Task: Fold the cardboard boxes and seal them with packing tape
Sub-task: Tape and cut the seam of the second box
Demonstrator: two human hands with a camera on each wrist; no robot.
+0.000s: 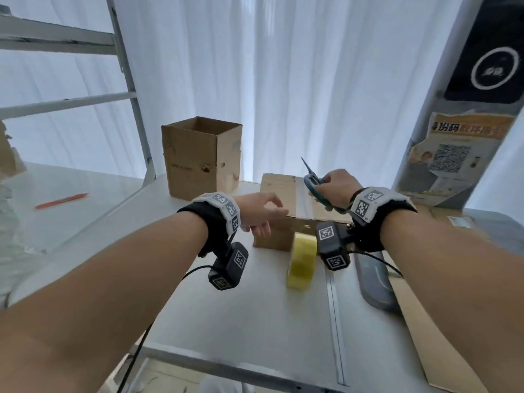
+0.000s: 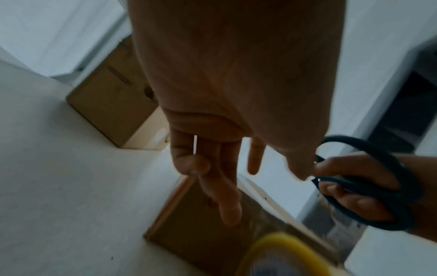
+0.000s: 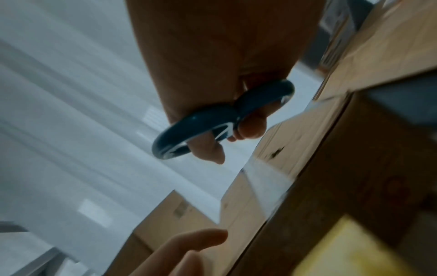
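A closed cardboard box (image 1: pixel 280 191) lies on the white table (image 1: pixel 226 307) with a strip of clear tape (image 1: pixel 304 199) across its top. My right hand (image 1: pixel 338 184) grips blue-handled scissors (image 1: pixel 313 185) above the box's top, blades pointing up and away. The handle loops (image 3: pixel 212 127) sit round my fingers. My left hand (image 1: pixel 262 215) is at the box's left edge with its fingers (image 2: pixel 227 196) straight and loose, holding nothing; whether they touch the box I cannot tell. A yellow tape roll (image 1: pixel 302 260) stands on edge in front of the box. An open upright box (image 1: pixel 198 157) stands farther back.
Flat cardboard (image 1: pixel 419 321) and a grey oblong object (image 1: pixel 374 282) lie on the table at the right. An orange pen-like tool (image 1: pixel 62 201) rests on the neighbouring surface at the left. A metal frame (image 1: pixel 127 80) and white curtain stand behind, a postered pillar (image 1: pixel 453 154) at the right.
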